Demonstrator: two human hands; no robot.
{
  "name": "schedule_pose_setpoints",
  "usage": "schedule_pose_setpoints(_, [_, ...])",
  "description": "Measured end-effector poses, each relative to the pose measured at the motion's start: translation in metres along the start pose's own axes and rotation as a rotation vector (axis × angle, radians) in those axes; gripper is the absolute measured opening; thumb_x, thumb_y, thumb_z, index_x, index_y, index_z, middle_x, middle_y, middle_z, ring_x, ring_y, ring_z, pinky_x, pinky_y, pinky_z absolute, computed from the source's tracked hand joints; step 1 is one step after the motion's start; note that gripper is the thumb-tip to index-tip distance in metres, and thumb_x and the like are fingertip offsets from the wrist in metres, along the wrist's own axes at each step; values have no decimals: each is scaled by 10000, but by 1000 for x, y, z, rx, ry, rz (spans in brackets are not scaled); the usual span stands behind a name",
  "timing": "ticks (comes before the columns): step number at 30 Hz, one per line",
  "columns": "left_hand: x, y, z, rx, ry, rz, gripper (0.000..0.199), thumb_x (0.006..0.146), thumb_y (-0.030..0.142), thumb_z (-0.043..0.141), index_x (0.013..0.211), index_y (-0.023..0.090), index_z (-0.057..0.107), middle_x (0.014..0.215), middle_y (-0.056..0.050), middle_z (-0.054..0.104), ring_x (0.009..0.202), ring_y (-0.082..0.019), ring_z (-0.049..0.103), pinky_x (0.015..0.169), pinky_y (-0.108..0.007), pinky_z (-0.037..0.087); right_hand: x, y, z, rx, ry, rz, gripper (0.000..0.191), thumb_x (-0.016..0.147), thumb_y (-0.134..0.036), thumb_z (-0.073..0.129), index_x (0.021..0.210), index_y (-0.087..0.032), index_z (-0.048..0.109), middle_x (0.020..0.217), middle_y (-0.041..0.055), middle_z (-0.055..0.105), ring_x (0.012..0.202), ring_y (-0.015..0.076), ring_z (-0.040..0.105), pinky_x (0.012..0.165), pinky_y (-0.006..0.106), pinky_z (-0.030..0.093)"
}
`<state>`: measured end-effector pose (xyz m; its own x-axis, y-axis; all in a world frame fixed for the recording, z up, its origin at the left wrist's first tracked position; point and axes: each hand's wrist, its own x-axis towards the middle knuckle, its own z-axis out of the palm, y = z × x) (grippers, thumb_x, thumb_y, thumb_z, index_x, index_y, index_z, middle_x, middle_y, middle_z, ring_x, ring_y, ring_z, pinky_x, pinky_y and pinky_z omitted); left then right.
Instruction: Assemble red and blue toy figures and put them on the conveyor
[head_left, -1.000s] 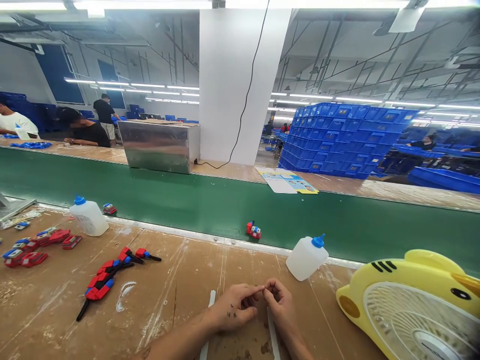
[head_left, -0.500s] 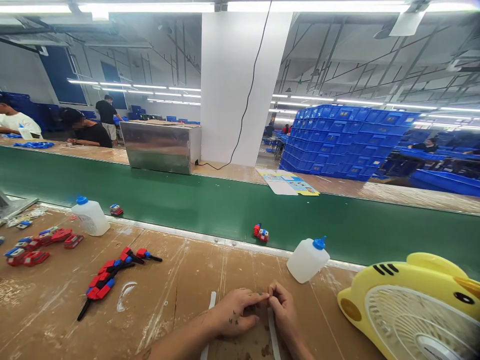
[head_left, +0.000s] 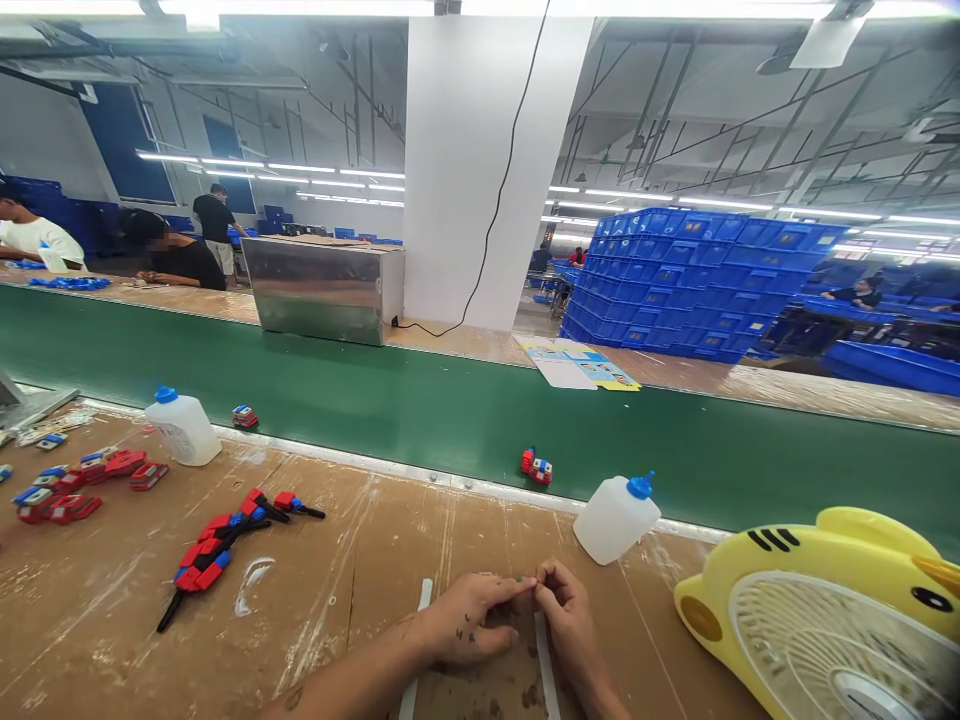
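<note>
Near the front middle of the cardboard-topped bench, my left hand (head_left: 476,618) has its index finger stretched out and its thumb apart from it. The tip of that index finger meets the fingertips of my right hand (head_left: 568,610), which are closed in a pinch. Whatever lies between them is too small to make out. White strips (head_left: 547,665) run along the bench beside and below my hands. A squat white bottle with a blue cap (head_left: 616,520) stands just beyond my right hand.
Red, blue and black toy parts (head_left: 206,550) lie to the left, with red-and-white pieces (head_left: 71,492) and another bottle (head_left: 182,430) farther left. A yellow fan (head_left: 712,590) sits at right. Small toy pieces (head_left: 537,467) ride the green conveyor belt (head_left: 420,400). People work beyond it.
The small toy pieces on the green belt have shifted to the right. My hands keep nearly the same pose, fingertips together.
</note>
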<state>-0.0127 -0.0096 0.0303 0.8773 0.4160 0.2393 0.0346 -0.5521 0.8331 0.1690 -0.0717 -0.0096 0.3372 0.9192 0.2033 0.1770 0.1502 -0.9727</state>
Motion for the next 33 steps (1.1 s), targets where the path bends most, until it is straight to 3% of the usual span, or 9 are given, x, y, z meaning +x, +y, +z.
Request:
schedule_pose_setpoints(5, [0, 3, 1, -26, 13, -1, 675, 704, 71, 588, 1348, 271, 546, 889, 1, 631, 802, -156, 545, 764, -233, 441, 0, -3, 0, -28, 7, -1, 216, 757, -350, 578, 635, -214, 463, 600, -25, 458, 584, 166, 435, 554, 263, 369])
schedule_pose_setpoints(19, [-1, -6, 2, 122, -38, 12, 723, 724, 113, 623, 1404, 310, 480, 912, -8, 651, 832, -182, 577, 830, -270, 458, 0, -2, -2, -58, -2, -18, 196, 732, -334, 547, 626, -221, 427, 608, -31, 416, 595, 163, 402, 565, 266, 348])
schedule_pose_setpoints(33, [-5, -10, 10, 387, 18, 32, 666, 796, 158, 569, 1427, 323, 431, 1090, -79, 617, 989, -251, 555, 905, -384, 480, 0, -6, -2, -68, -20, -4, 198, 714, -335, 545, 603, -218, 429, 585, -29, 416, 579, 157, 387, 552, 263, 331])
